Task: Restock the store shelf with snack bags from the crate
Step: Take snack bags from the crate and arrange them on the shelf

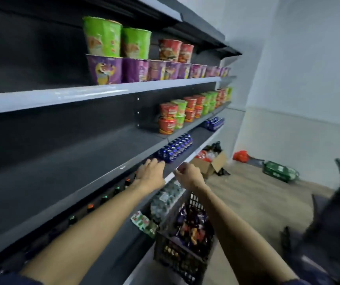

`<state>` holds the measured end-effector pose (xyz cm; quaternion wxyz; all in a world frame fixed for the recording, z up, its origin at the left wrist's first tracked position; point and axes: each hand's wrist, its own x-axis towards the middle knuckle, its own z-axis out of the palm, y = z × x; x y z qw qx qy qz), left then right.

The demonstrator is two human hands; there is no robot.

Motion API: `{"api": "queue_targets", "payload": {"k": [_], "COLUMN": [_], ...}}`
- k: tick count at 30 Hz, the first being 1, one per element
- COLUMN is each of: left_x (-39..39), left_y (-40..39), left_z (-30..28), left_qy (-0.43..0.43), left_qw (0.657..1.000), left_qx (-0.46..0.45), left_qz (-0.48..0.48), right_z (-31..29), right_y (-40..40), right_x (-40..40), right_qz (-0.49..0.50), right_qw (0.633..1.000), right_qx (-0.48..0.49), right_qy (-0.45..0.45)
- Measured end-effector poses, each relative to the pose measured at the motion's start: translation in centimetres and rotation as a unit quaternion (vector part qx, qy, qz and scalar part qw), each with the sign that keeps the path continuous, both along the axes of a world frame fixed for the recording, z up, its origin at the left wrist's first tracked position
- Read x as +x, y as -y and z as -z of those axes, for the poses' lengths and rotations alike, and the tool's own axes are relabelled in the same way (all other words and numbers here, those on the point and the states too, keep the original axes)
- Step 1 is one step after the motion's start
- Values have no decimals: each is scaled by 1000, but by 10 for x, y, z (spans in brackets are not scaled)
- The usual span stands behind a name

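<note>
crate: black lattice crate (182,249) low at the foot of the store shelf (66,182), between the two forearms; part full.
snack bags: dark purple and blue foil bags (191,225) heaped loose inside the crate; none in a hand, none seen placed on the shelf level being reached.
handling (judged): bags likely very light, soft, air-filled, glossy and a bit slippery; contents probably crush under a hard squeeze.
where to hold (judged): pinch the crimped top seam, or cradle the flat faces gently; avoid clamping the middle.
left hand: left hand (151,171) stretched onto the shelf level, fingers fairly straight, tips near or touching the blue cans (175,148); holds nothing that I can see.
right hand: right hand (187,172) at the shelf's front lip, fingers curled into a loose fist; whether something small is pinched inside, cannot tell (blur).
count, bags: cannot count; overlapping heap, several at least.
count, crates: one.
count, blue cans: two groups on the same level; cans too small and blurred to count.
count, cup noodles: green cups (116,41) two, stacked on a long purple row (156,72).
count, floor: one open cardboard box (210,163).
</note>
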<state>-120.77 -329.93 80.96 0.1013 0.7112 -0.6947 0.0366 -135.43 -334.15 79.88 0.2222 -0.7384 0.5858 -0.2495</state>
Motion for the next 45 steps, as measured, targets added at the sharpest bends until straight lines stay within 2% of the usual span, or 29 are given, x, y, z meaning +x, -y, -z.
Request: {"api": "queue_targets", "payload": {"k": [8,15,18,23,34,40,45], "left_x": [-112,-147,-149,-136,-113,-124,-140], "left_y": [42,84,115,178,268,308,340], "left_z": [36,99,120,151,190,243,273], "left_qy": [2,-28,-67,-145,-131,-162,-220], "left_qw": [991,978,973,964,959,954,948], "left_qx": [33,76,89,97,160,197,208], "left_qz": [133,193,202,198,194,158,95], "right_z": [53,104,124,145,183,210,235], "right_y": [8,27,51,106,191,243,302], "right_x": [-123,-151,-151,-141,-133,-134,-143], "right_qz": [142,197,198,199,188,175,129], "right_qw": [988,976,975,973,967,961,963], "right_qx": [55,96,105,119,173,210,232], "right_qy": [7,5,-2,-3,15,48,52]}}
